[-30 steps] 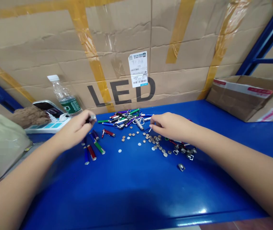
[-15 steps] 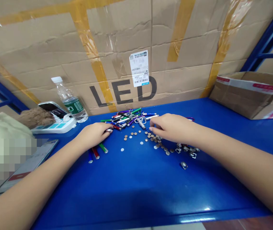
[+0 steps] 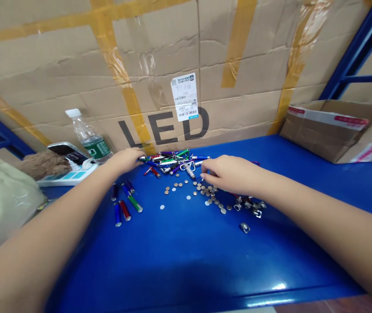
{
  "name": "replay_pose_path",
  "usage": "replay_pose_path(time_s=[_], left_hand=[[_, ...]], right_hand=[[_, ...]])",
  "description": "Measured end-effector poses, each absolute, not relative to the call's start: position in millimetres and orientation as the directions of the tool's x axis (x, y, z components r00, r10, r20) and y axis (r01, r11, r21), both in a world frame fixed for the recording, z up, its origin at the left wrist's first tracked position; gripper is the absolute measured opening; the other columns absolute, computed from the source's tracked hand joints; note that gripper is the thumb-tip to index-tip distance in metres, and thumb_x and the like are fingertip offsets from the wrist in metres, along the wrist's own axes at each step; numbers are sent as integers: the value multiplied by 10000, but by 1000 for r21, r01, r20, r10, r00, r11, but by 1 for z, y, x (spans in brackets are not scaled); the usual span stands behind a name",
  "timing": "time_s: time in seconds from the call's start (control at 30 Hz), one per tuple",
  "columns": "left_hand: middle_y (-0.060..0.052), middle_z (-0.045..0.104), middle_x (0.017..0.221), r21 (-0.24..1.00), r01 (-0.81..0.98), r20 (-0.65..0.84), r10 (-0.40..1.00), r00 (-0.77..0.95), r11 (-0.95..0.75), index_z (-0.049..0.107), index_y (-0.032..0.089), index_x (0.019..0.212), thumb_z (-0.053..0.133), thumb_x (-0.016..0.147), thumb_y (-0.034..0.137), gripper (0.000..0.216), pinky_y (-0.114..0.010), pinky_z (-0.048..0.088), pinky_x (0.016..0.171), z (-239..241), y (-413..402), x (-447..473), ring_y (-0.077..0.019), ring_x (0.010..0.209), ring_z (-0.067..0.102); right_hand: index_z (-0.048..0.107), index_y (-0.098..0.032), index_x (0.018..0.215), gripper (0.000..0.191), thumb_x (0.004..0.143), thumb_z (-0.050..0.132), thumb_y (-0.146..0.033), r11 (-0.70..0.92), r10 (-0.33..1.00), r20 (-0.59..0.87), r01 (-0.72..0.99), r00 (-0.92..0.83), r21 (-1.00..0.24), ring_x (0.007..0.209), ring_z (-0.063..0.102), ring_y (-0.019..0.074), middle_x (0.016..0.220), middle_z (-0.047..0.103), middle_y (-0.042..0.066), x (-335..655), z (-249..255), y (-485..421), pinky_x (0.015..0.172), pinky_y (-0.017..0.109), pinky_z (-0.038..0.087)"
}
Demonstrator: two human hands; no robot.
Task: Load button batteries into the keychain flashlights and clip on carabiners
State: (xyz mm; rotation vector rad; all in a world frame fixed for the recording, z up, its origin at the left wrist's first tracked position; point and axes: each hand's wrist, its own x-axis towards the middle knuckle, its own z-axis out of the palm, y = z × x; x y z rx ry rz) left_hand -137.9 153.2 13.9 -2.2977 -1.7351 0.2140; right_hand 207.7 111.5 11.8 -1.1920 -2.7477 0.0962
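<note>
My left hand [image 3: 127,160] reaches to the left edge of a pile of small metal pen lights [image 3: 173,161] in several colours. Its fingers are bent together at the pile, and what they hold, if anything, is hidden. My right hand [image 3: 227,174] is curled in a pinch just right of the pile, above scattered coin-shaped button cells [image 3: 209,188]. A small bluish bit shows at its fingertips, too small to name. Under my right wrist lie several shiny metal clip-like pieces [image 3: 257,213]. Loose coloured tubes, one of them a green tube [image 3: 135,203], lie beside my left forearm.
Behind the blue table [image 3: 173,261] stands a large cardboard box [image 3: 247,104] marked LED. A water bottle [image 3: 96,145], a power strip [image 3: 65,177] and a phone [image 3: 67,150] are at back left. An open carton [image 3: 329,134] sits at back right.
My left hand has moved up and left, from the pile's near side to its left edge; more loose tubes show below it. My right hand stays almost still in its pinch.
</note>
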Motion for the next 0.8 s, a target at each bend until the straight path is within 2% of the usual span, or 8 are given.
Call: replay_pose_path(time_s=[0.17, 0.3, 0.37, 0.5, 0.57, 0.63, 0.7, 0.8], left_hand=[[-104, 637, 1205, -343, 906, -18, 966, 258, -248, 642, 211, 1096, 479, 865, 302, 297, -357, 471, 884, 8, 164, -134, -287, 1091, 603], [-138, 670, 1093, -357, 928, 7, 993, 119, -109, 635, 183, 1013, 461, 870, 315, 262, -371, 490, 834, 14, 149, -136, -302, 1010, 632], [-142, 676, 1059, -261, 964, 93, 993, 76, -49, 619, 174, 1019, 439, 866, 318, 277, -375, 498, 809, 21, 130, -135, -303, 974, 637], [-81, 660, 1114, 124, 982, 266, 959, 102, -139, 490, 200, 1263, 405, 899, 446, 447, -326, 506, 819, 32, 71, -111, -233, 945, 624], [-48, 663, 1105, 208, 949, 176, 964, 202, -236, 486, 248, 1287, 390, 912, 474, 448, -302, 513, 778, 31, 40, -91, -206, 885, 626], [-26, 685, 1020, 264, 912, 22, 947, 321, -315, 574, 263, 1168, 421, 908, 457, 359, -274, 514, 748, 26, 17, -73, -182, 815, 632], [-20, 691, 1011, 266, 890, -55, 916, 396, -369, 621, 268, 1084, 459, 896, 412, 288, -267, 509, 782, 19, 6, -60, -183, 848, 640], [-42, 677, 1065, 197, 880, -122, 880, 460, -433, 646, 263, 1084, 449, 900, 343, 281, -284, 489, 852, 11, 8, -57, -200, 942, 639]], right_hand=[[626, -197, 928, 290, 907, 386, -359, 680, 733, 107, 726, -672, -99, 666, 569, 197, 815, 679, 86, 208, 14, 110, 515, 272, 287], [627, -187, 921, 297, 907, 383, -357, 690, 724, 120, 719, -680, -89, 676, 574, 201, 810, 677, 94, 209, 15, 109, 514, 277, 277], [627, -185, 922, 303, 908, 382, -362, 695, 718, 131, 713, -684, -92, 677, 576, 201, 807, 676, 95, 209, 15, 109, 513, 279, 270], [625, -190, 917, 298, 910, 384, -366, 712, 701, 157, 695, -696, -96, 645, 563, 192, 786, 673, 86, 211, 13, 111, 506, 283, 255], [624, -192, 901, 294, 908, 384, -361, 724, 687, 165, 684, -707, -84, 634, 555, 189, 764, 666, 80, 211, 12, 111, 503, 283, 248], [625, -193, 879, 294, 905, 384, -360, 730, 682, 151, 678, -716, -81, 639, 554, 187, 766, 665, 79, 209, 11, 110, 503, 282, 249], [626, -195, 870, 292, 902, 389, -363, 728, 685, 124, 680, -718, -88, 659, 560, 190, 795, 671, 80, 207, 9, 108, 508, 279, 259], [621, -198, 864, 276, 901, 401, -360, 727, 687, 100, 682, -720, -81, 677, 563, 195, 816, 675, 79, 204, 9, 104, 510, 276, 267]])
